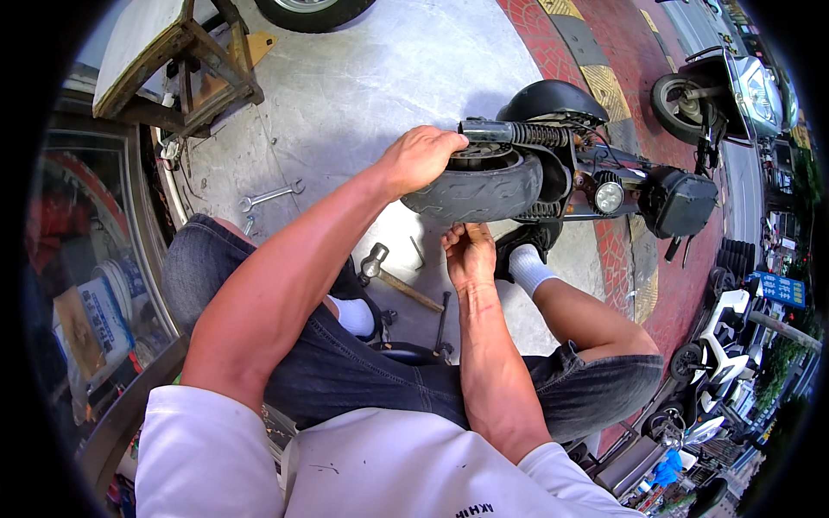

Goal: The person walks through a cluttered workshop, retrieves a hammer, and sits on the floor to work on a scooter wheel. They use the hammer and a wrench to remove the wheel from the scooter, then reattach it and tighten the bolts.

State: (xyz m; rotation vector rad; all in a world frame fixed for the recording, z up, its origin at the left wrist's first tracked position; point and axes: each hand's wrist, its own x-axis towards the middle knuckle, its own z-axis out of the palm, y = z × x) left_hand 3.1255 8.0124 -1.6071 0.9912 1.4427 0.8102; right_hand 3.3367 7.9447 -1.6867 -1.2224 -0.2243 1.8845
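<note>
In front of me is a small scooter's black tyre (471, 197), held between two spring-covered fork legs. My left hand (423, 160) reaches over the wheel's left side, its fingers curled at the bare end of the far fork leg (492, 131). Below the tyre's near side is my right hand (471, 252), fingers bent and pressed together; whatever they pinch is hidden. Between my feet lie a hammer (401, 281) with a wooden handle and a dark slim tool (444, 324). Further left, an open-ended wrench (272, 196) rests on the concrete.
The scooter's round headlight (609, 197) and black mudguard (553, 102) are beyond the wheel. A wooden stool (186, 69) stands at upper left, near another tyre (315, 13). A glass-fronted cabinet (95, 259) borders my left. Parked scooters (725, 337) line the right.
</note>
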